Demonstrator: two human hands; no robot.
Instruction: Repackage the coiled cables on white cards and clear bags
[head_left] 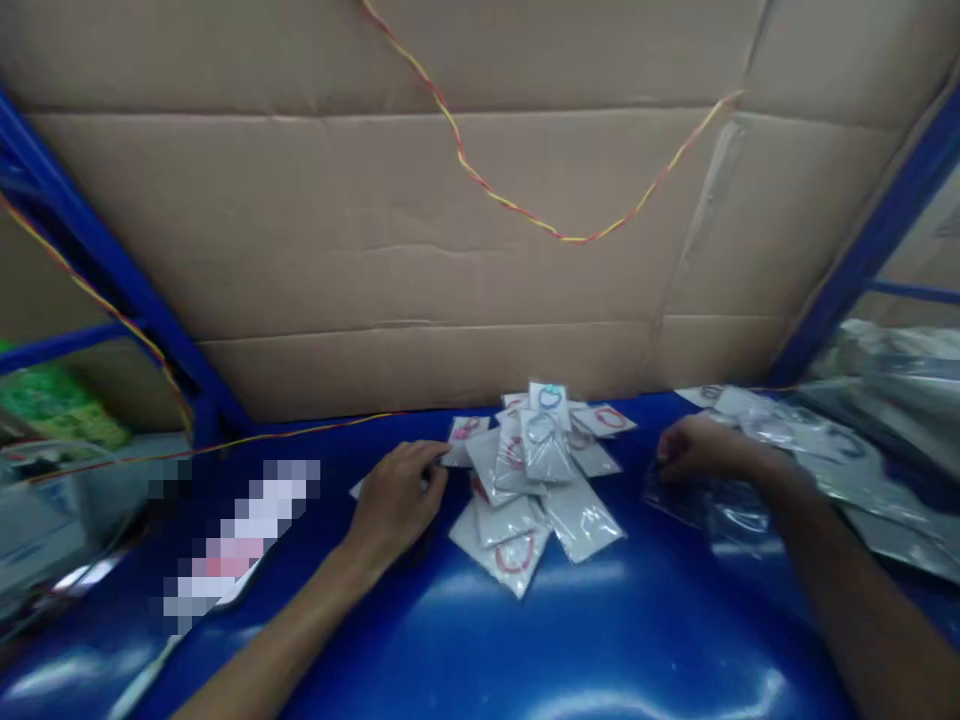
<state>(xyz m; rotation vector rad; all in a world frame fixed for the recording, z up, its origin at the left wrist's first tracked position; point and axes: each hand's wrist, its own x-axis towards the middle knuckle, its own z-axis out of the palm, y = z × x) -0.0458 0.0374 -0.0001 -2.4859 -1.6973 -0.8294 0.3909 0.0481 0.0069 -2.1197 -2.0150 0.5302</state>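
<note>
- L hand [401, 495]: at L side of pile; fingers curled, small gap betw. thumb & index. Index tip at edge of a pkt [466, 450]; can't tell if gripped.
- White corner [356, 490] shows past L hand's outer side; rest hidden.
- R hand [697, 450]: fingers bunched, narrow, at a clear bag [671, 497] on R; likely a pinch on its edge, but can't tell for sure.
- Pile [551, 450]: mid blue table [525, 650], betw. the 2 hands; flat clear-wrapped pkts, overlapping, some w/ a coloured ring showing.
- More bags [847, 450] far R, beyond R hand.
- Handling, my view: pkts look thin & slick, so slide 1 by its edge w/ fingertip, thumb under; don't press down on pile, top pkts could slip.
- Bag: film looks limp & clingy; prob. best to rub the edge betw. thumb & index to part layers, no hard tug.
- Keep R wrist off the far-R bags, else they may drag.
</note>
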